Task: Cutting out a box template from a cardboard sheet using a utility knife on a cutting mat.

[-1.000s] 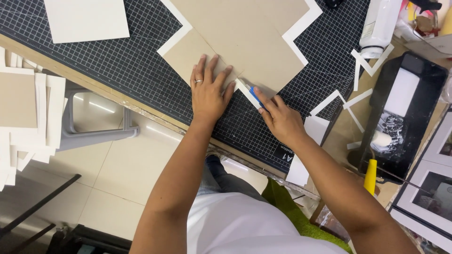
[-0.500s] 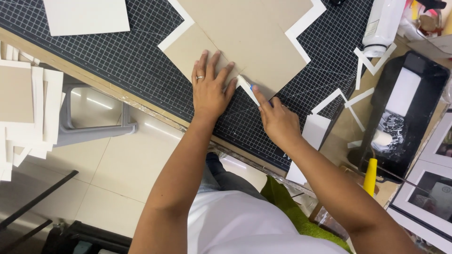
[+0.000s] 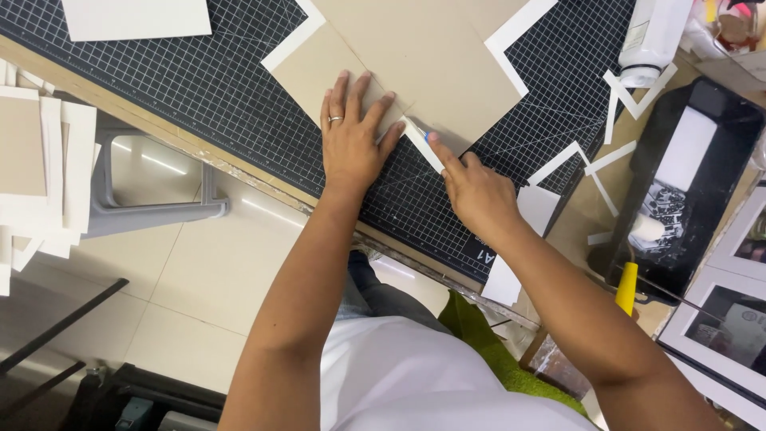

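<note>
Since the earlier frame the cutter [image 3: 421, 142] has been advanced slightly. It is clamped in the right hand [image 3: 476, 194]; the left hand [image 3: 353, 142], fingers spread, is pressed flat on the cardboard sheet [image 3: 415, 56] on the gridded cutting mat [image 3: 199, 80] on the bench [image 3: 152, 128]; tiled floor [image 3: 183, 263] is seen near.

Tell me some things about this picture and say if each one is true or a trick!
1. The left hand lies flat on the brown cardboard. True.
2. The right hand holds scissors. False: it holds a thin white tool with a blue tip.
3. The cutting mat is bright red. False: it is dark with a white grid.
4. A ring sits on a left finger. True.
5. White paper strips lie at the right. True.
</note>
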